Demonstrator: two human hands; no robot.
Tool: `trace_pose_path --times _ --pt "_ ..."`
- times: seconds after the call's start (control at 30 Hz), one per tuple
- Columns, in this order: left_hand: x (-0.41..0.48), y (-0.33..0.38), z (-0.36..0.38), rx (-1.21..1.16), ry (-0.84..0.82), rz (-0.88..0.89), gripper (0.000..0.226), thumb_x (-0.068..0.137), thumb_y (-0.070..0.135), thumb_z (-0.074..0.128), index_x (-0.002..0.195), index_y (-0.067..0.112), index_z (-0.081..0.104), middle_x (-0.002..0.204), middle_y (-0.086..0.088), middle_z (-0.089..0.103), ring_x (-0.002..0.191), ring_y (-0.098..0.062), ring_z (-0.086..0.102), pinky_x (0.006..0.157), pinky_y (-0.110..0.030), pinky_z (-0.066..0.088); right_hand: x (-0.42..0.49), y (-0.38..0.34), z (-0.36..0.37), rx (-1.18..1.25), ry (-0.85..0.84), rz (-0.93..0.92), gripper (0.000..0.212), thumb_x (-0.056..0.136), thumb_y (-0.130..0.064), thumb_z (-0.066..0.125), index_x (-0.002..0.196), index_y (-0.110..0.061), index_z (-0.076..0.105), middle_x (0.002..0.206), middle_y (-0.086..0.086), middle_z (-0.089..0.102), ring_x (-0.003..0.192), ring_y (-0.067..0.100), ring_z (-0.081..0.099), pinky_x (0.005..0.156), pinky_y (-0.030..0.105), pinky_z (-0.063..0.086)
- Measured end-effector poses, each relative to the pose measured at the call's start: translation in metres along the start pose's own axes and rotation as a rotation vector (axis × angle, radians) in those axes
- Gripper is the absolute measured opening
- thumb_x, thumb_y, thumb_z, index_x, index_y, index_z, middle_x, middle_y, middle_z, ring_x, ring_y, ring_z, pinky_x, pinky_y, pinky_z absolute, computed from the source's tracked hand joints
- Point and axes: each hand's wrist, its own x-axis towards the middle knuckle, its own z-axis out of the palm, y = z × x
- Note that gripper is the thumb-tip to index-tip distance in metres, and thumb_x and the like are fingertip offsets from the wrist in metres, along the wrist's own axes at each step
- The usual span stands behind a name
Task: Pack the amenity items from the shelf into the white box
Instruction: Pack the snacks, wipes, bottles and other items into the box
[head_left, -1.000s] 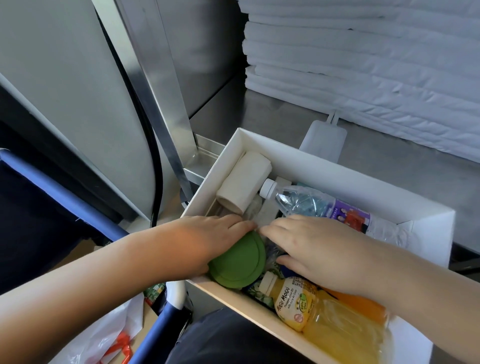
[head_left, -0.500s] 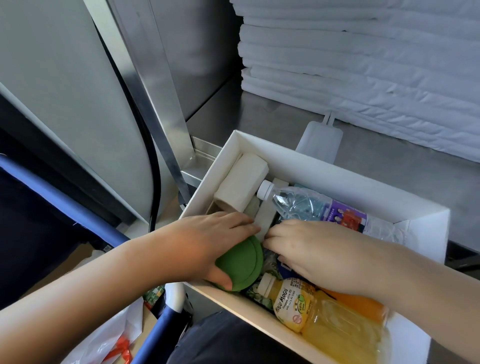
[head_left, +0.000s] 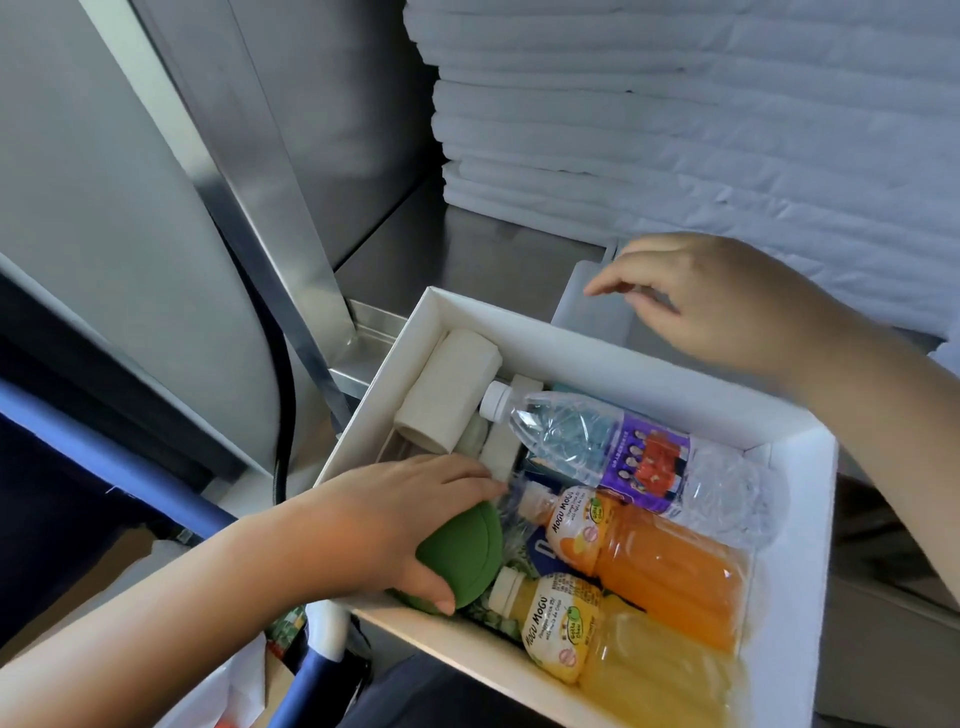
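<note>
In the near-left corner of the box (head_left: 649, 371), hard against its near wall, sits the green tub (head_left: 470, 558) that my left hand (head_left: 395, 519) grips, fingers laid over the top and thumb curled round the near side. The box is tightly filled. A white roll (head_left: 452, 389) lies along the left wall. A water bottle (head_left: 613, 447) lies slantwise across the middle with its cap just beside the roll. An orange juice (head_left: 660, 558) and a yellow juice (head_left: 628, 654) lie side by side nearer me, the yellow one against the near wall. Small packets fill the gaps between the tub and the bottle necks, so there is little room left at that end. The steel post (head_left: 291, 249) stands close to the box's far-left corner, with a black cable (head_left: 283, 395) beside it. Behind the far wall a strip of bare steel shelf (head_left: 467, 249) runs back to the stacked white linen (head_left: 675, 130). My right hand (head_left: 727, 296) hovers over that strip, past the far rim and well apart from my left. Its fingers are loosely curled and hold nothing, with the fingertips over a pale pouch (head_left: 584, 312) lying on the shelf just behind the box. I cannot tell whether they touch it.
</note>
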Motion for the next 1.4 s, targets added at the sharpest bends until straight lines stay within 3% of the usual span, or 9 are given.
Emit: trace_pose_path --times 0.1,0.23,0.33,0.43,0.73,0.83,0.93,1.13,1.4 --pt "-0.001 0.007 -0.01 0.016 0.144 0.041 0.08 0.076 0.068 0.048 0.144 0.045 0.012 0.146 0.025 0.018 0.128 0.002 0.025 0.101 -0.017 0.023 0.015 0.036 0.012 -0.044 -0.144 0.14 0.061 0.078 0.013 0.045 0.128 -0.02 0.054 0.118 0.0 0.054 0.113 0.02 0.051 0.093 0.029 0.037" --pt "-0.003 0.016 -0.028 0.1 0.415 0.104 0.05 0.086 0.049 0.05 0.132 0.03 0.049 0.131 0.011 0.051 0.111 -0.006 0.052 0.084 -0.025 0.05 0.031 0.056 0.035 -0.093 -0.364 0.158 0.086 0.072 0.02 0.04 0.146 -0.023 0.03 0.152 0.001 0.028 0.139 0.015 0.026 0.112 0.027 0.022" --pt "0.004 0.014 -0.037 0.142 0.581 0.131 0.046 0.084 0.033 0.06 0.128 0.019 0.056 0.125 0.002 0.058 0.11 -0.014 0.057 0.089 -0.029 0.049 0.04 0.063 0.047 -0.14 -0.489 0.163 0.095 0.073 0.019 0.041 0.15 -0.028 0.012 0.158 -0.002 0.005 0.144 0.012 0.008 0.113 0.021 0.01" --pt "0.013 0.012 -0.046 0.171 0.666 0.099 0.046 0.086 0.029 0.059 0.13 0.016 0.054 0.127 -0.001 0.056 0.116 -0.017 0.052 0.099 -0.028 0.038 0.044 0.063 0.057 -0.237 -0.548 0.115 0.094 0.077 0.013 0.049 0.15 -0.029 0.007 0.159 0.001 -0.003 0.145 0.016 0.0 0.117 0.032 0.009" --pt "0.034 0.018 -0.061 0.23 0.698 0.025 0.047 0.088 0.03 0.057 0.132 0.014 0.051 0.13 -0.001 0.053 0.12 -0.018 0.049 0.102 -0.026 0.03 0.045 0.06 0.063 -0.426 -0.435 -0.02 0.074 0.076 0.004 0.051 0.141 -0.023 0.029 0.157 0.001 0.016 0.145 0.018 0.008 0.112 0.033 0.021" --pt "0.041 0.019 -0.065 0.233 0.701 0.013 0.044 0.088 0.028 0.057 0.13 0.013 0.053 0.126 -0.003 0.055 0.117 -0.021 0.051 0.1 -0.026 0.033 0.045 0.059 0.059 -0.49 -0.419 -0.045 0.064 0.077 -0.01 0.06 0.135 -0.024 0.035 0.145 -0.002 0.037 0.139 0.018 0.027 0.106 0.032 0.029" --pt "0.043 0.017 -0.066 0.227 0.704 0.007 0.04 0.089 0.027 0.055 0.127 0.013 0.056 0.123 -0.003 0.056 0.115 -0.022 0.052 0.098 -0.028 0.034 0.043 0.058 0.052 -0.524 -0.427 0.018 0.067 0.067 -0.031 0.073 0.125 -0.028 0.041 0.124 -0.006 0.049 0.117 0.017 0.046 0.088 0.032 0.04" --pt "0.044 0.011 -0.063 0.241 0.706 0.034 0.04 0.09 0.024 0.057 0.129 0.014 0.055 0.125 -0.002 0.055 0.116 -0.021 0.05 0.1 -0.028 0.033 0.028 0.063 0.037 -0.474 -0.376 0.168 0.069 0.057 -0.046 0.072 0.118 -0.029 0.044 0.113 -0.005 0.051 0.106 0.019 0.047 0.077 0.03 0.042" --pt "0.045 0.008 -0.063 0.205 0.706 0.05 0.043 0.092 0.032 0.048 0.132 0.015 0.051 0.127 0.0 0.053 0.118 -0.018 0.049 0.101 -0.027 0.034 0.009 0.034 -0.006 -0.485 0.14 0.159 0.068 0.052 -0.024 0.075 0.116 -0.01 0.058 0.103 0.015 0.052 0.099 0.035 0.045 0.075 0.041 0.042"
